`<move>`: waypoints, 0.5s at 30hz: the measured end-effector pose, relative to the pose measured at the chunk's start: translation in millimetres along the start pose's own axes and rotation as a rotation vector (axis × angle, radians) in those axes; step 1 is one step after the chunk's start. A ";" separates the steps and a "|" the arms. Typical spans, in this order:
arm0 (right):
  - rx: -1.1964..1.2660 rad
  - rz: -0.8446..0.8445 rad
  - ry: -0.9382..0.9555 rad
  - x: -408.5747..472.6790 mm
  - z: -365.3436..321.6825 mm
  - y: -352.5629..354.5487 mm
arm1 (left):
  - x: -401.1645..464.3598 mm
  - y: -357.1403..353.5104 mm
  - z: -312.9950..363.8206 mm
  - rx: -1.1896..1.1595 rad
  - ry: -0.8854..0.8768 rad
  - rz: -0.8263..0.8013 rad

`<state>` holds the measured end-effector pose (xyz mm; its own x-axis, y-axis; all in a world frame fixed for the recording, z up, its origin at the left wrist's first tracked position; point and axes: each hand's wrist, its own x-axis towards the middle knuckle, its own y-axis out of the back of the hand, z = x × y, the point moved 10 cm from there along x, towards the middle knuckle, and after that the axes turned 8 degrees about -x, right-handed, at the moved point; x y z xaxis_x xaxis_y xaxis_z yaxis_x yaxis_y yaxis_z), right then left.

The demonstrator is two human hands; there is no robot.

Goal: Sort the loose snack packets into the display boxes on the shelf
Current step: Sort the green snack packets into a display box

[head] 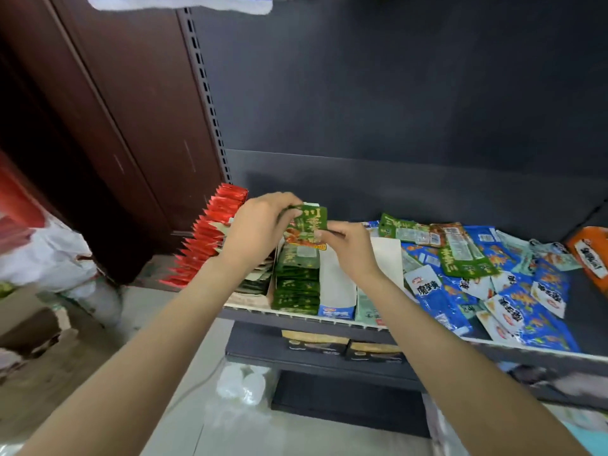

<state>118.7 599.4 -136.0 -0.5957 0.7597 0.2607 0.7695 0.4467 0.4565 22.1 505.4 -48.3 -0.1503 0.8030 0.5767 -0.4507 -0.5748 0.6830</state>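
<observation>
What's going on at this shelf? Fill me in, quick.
A person is sorting snack packets on a shop shelf. Both hands, the left hand and the right hand, hold one green packet above a display box already lined with matching green packets. A row of red packets stands to the left. To the right, a loose pile of blue packets and some green ones still lies unsorted on the shelf.

Glossy green foil snack packet [307,225]; shiny red foil packets [210,235] left of it; matt dark metal shelf [427,192]; white cardboard display box [335,281].
</observation>
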 end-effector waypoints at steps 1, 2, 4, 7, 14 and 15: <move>-0.015 0.000 -0.025 -1.5 3.3 -5.8 | -4.3 -2.1 -5.5 0.003 0.003 -0.026; -0.040 -0.004 -0.054 -1.9 8.3 -11.1 | -8.0 -5.1 -9.9 0.010 0.003 -0.051; -0.120 -0.035 -0.110 -2.8 17.5 -21.2 | -15.1 -17.5 -17.5 0.079 0.009 -0.147; -0.250 -0.109 -0.141 -3.7 26.3 -34.3 | -27.8 -52.5 -23.8 0.386 -0.003 -0.445; -0.408 -0.400 -0.177 -16.8 48.9 -42.0 | -48.2 -95.4 -36.5 0.410 0.142 -0.809; -0.377 -0.369 -0.176 -18.0 48.5 -32.2 | -47.8 -98.4 -34.9 0.331 0.165 -0.817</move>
<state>115.9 594.3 -196.7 -0.7375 0.6670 -0.1059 0.3619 0.5227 0.7718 42.9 529.0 -158.7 -0.0294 0.9792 -0.2006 -0.1996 0.1909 0.9611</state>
